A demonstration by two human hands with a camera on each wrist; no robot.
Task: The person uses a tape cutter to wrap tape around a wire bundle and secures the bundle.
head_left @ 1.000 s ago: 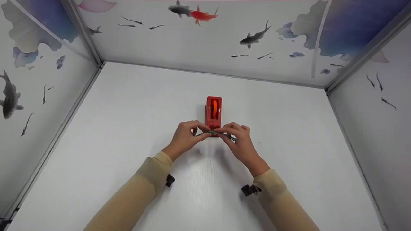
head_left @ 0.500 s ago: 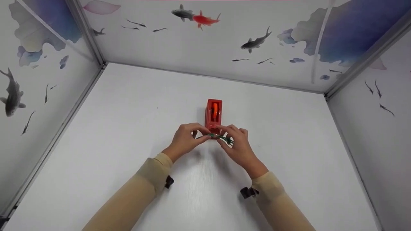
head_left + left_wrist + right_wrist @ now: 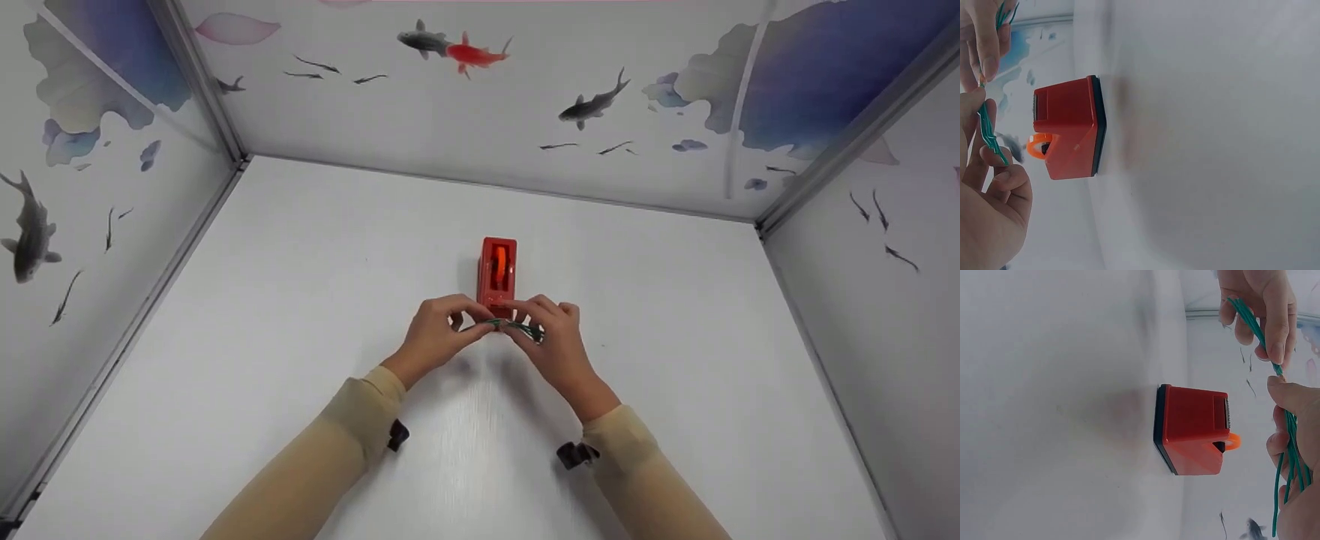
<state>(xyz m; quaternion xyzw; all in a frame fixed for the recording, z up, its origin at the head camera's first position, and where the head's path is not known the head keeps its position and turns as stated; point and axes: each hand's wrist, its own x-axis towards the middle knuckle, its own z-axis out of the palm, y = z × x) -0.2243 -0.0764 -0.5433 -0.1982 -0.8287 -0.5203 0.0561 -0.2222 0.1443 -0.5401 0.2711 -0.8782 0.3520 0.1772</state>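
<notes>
A bundle of thin green wires [image 3: 1249, 320] stretches between both hands, just over the near end of a red tape dispenser [image 3: 499, 300]. With thumb and fingertips my left hand [image 3: 437, 330] pinches one part of the bundle. My right hand [image 3: 561, 339] holds the other part, thumb against it and loose wire ends fanning along the palm in the right wrist view. A small orange-brown patch shows on the wires between the hands. An orange ring [image 3: 1037, 147] sits in the dispenser, whose serrated cutting edge [image 3: 1228, 413] faces my hands.
The dispenser stands on a dark base on the white tabletop [image 3: 315, 255]. Panels [image 3: 480, 112] printed with fish and leaves close off the back and both sides. A small black camera [image 3: 577, 454] is strapped at the right wrist.
My right index finger has lifted off the wires toward the dispenser, parting from the thumb. The left hand keeps its pinch. The head view has tilted slightly, shifting everything lower.
</notes>
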